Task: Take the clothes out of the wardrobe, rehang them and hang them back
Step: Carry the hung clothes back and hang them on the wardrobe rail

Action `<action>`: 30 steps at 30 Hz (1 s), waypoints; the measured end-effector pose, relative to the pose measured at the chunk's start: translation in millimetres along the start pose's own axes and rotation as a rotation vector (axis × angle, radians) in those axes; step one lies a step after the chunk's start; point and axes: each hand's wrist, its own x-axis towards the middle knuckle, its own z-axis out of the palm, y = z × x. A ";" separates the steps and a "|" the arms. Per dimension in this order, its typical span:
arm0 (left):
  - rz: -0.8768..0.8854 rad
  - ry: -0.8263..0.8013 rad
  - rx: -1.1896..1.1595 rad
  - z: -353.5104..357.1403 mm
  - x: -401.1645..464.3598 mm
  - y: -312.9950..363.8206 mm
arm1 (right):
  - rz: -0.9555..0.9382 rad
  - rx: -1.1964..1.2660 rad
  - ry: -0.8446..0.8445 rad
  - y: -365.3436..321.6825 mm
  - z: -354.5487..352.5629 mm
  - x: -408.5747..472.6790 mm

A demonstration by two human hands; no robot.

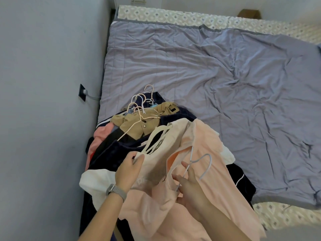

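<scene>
A pile of clothes on hangers (pixel 139 129) lies at the bed's near left corner. On top is a pale pink T-shirt (pixel 205 150), spread toward me. My left hand (pixel 129 168) pinches its cream-coloured upper edge. My right hand (pixel 188 182) grips a thin grey-blue hanger (pixel 202 164) at the shirt's neck opening, with the hook sticking out to the right. Beneath lie a khaki garment (pixel 139 124), dark navy clothes (pixel 111 153) and a white piece (pixel 94 183). Several pale hanger hooks (pixel 141 100) stick up at the pile's far end.
A wrinkled grey-blue quilt (pixel 217 80) covers the bed over a patterned sheet (pixel 173 15). A grey wall (pixel 43 101) runs along the left, with a socket and plugged-in cable (pixel 83 92). A wardrobe door with a handle (pixel 138 0) shows at the top.
</scene>
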 end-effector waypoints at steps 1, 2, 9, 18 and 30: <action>0.019 0.000 -0.072 0.4 -17.3 9.1 | -0.005 0.002 -0.002 -1.3 1.2 -0.9; 0.057 -0.010 -0.124 -0.4 -32.9 17.3 | -0.009 0.010 -0.003 -2.4 2.0 -1.8; 0.211 -0.321 0.044 8.1 -105.4 49.9 | -0.062 0.170 -0.081 -11.6 2.4 -22.1; 0.324 -0.082 0.180 15.9 -137.3 51.3 | -0.185 0.237 -0.271 -12.5 -2.5 -66.7; 0.178 0.266 0.058 -1.4 -241.5 107.9 | -0.507 -0.403 0.022 -31.8 -132.5 -106.6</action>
